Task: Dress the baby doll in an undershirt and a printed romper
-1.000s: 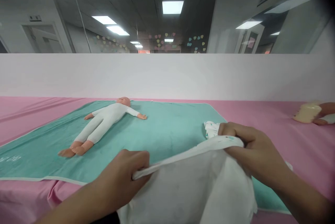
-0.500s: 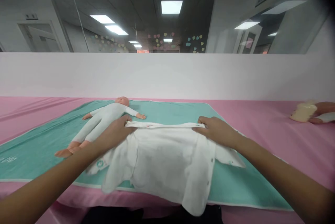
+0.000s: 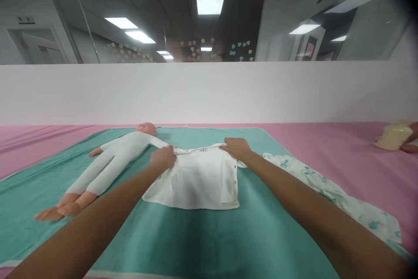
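Fingers (image 3: 171, 152) of the left hand (image 3: 162, 159) are curled on one end of a white shirt's (image 3: 202, 179) neck edge; the right hand (image 3: 238, 148) pinches the other, a spread grip that probably keeps the edge taut and the cloth square. The shirt is over the middle of the green mat (image 3: 209, 244); whether its collar touches down cannot be told. Its right-hand sleeve is mostly hidden, as is the nearer hand of the doll (image 3: 126, 146) lying left. Patterned cloth (image 3: 326, 187) lies beyond the right forearm. A bottle (image 3: 393, 136) overlaps something skin-coloured, cut off by the frame.
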Motion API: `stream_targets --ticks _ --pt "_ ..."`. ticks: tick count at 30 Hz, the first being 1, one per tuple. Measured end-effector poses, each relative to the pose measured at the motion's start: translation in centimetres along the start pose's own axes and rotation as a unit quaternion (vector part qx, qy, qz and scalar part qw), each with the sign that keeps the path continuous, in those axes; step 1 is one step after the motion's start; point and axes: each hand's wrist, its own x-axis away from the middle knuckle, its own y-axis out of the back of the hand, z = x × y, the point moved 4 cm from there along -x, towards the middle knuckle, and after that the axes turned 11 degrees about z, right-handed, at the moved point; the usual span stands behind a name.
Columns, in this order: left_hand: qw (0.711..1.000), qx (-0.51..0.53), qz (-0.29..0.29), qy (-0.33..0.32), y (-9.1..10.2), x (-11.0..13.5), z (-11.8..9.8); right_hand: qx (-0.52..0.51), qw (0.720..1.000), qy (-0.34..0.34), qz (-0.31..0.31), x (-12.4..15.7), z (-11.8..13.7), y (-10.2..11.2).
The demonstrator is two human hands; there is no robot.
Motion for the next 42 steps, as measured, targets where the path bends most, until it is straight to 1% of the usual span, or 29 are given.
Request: stream_targets --ticks 5,8,9,11,13,14,15,16,18,20,21,23,25,26,29,31,32,33,34,35,37,39,40,41,42 --pt "0.999 -0.027 -0.011 0.012 -1.5 -4.2 -0.1 -0.012 1.0 0.009 -0.01 -5.3 -0.2 -2.1" --pt "0.999 -0.042 -0.013 0.005 -2.7 -5.7 -0.4 -0.032 0.999 0.01 -0.038 -7.0 -0.1 -3.7" --pt "0.998 -0.05 -0.027 -0.003 -3.0 -5.9 -0.5 -0.039 0.998 0.01 -0.054 -7.2 -0.1 -4.2" --pt "0.993 -0.067 -0.091 -0.022 -3.3 -5.5 -0.9 -0.05 0.995 0.009 -0.085 -7.0 0.1 -5.1" --pt "0.979 -0.084 -0.177 -0.059 -3.5 -4.4 -1.7 -0.069 0.99 0.009 -0.122 -6.3 0.2 -5.7" --pt "0.97 -0.09 -0.206 -0.09 -3.6 -3.6 -2.3 -0.089 0.986 0.014 -0.142 -5.7 0.2 -5.9" --pt "0.964 -0.092 -0.215 -0.126 -3.9 -2.8 -2.9 -0.114 0.98 0.022 -0.162 -4.9 0.2 -6.1" --pt "0.961 -0.087 -0.205 -0.164 -4.2 -2.1 -3.7 -0.143 0.972 0.034 -0.182 -4.0 0.3 -6.1" --pt "0.963 -0.058 -0.146 -0.221 -5.2 -0.8 -5.2 -0.201 0.955 0.057 -0.211 -1.9 0.6 -6.2" --pt "0.968 -0.016 -0.078 -0.236 -6.3 0.2 -6.4 -0.254 0.942 0.057 -0.212 0.7 0.9 -6.4" --pt "0.971 0.002 -0.054 -0.233 -6.8 0.7 -6.9 -0.283 0.937 0.047 -0.197 2.0 1.1 -6.7" --pt "0.974 0.016 -0.031 -0.226 -7.7 1.6 -7.5 -0.336 0.932 0.022 -0.135 4.4 1.3 -7.3" --pt "0.973 0.011 -0.027 -0.228 -8.4 2.3 -7.7 -0.358 0.932 -0.002 -0.063 6.4 1.5 -7.9" --pt "0.972 0.007 -0.028 -0.235 -8.6 2.7 -7.6 -0.354 0.934 -0.013 -0.038 7.1 1.6 -8.0" --pt "0.965 0.008 -0.034 -0.261 -8.7 3.4 -7.3 -0.328 0.944 -0.034 -0.012 8.2 1.6 -8.0" --pt "0.957 0.027 -0.047 -0.285 -8.3 3.8 -7.3 -0.342 0.939 -0.027 -0.009 8.1 1.5 -8.0" --pt "0.951 0.043 -0.053 -0.302 -8.0 4.1 -7.3 -0.369 0.929 -0.02 -0.011 7.9 1.4 -8.0" --pt "0.943 0.062 -0.055 -0.323 -7.7 4.5 -7.4 -0.411 0.912 -0.011 -0.016 7.7 1.2 -8.0" --pt "0.933 0.082 -0.054 -0.347 -7.4 4.9 -7.6 -0.463 0.886 -0.004 -0.021 7.5 0.9 -8.0" --pt "0.922 0.1 -0.049 -0.37 -7.0 5.3 -7.8 -0.522 0.853 0.002 -0.025 7.3 0.5 -8.0" --pt "0.904 0.12 -0.026 -0.41 -6.5 6.2 -8.2 -0.633 0.774 0.002 -0.032 7.0 -0.5 -8.0" --pt "0.894 0.117 -0.005 -0.433 -6.1 6.9 -8.5 -0.708 0.704 -0.008 -0.048 7.0 -1.8 -7.9" --pt "0.892 0.109 0.001 -0.439 -5.9 7.2 -8.6 -0.732 0.678 -0.016 -0.064 7.1 -2.5 -7.7" --pt "0.891 0.101 0.003 -0.443 -5.8 7.4 -8.7 -0.747 0.659 -0.022 -0.084 7.2 -3.1 -7.4" --pt "0.891 0.093 0.0 -0.444 -5.7 7.5 -8.7 -0.753 0.649 -0.027 -0.105 7.3 -3.8 -7.2"
